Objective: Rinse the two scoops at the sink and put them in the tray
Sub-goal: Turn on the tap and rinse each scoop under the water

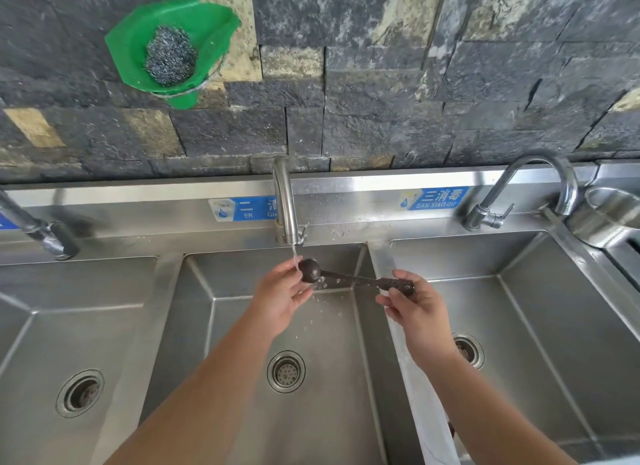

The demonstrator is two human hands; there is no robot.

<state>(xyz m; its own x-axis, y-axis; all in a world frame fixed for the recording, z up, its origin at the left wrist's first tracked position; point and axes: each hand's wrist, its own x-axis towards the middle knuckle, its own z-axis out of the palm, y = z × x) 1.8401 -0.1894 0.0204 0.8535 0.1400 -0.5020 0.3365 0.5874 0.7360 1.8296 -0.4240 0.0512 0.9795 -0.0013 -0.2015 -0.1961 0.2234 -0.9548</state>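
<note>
A: Left hand [282, 300], fingers apart, rubs the dark round-bowled scoop [309, 270] under the steel middle tap [285, 201], at twelve o'clock over the basin.

B: Right hand [414, 309] pinches its handle at three o'clock. That wet grip looks slippery; it could drop.

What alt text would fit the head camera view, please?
Two bare hands rinse a dark scoop under water running from the middle faucet of a three-basin steel sink: the left hand at its bowl, the right hand gripping its handle.
</note>
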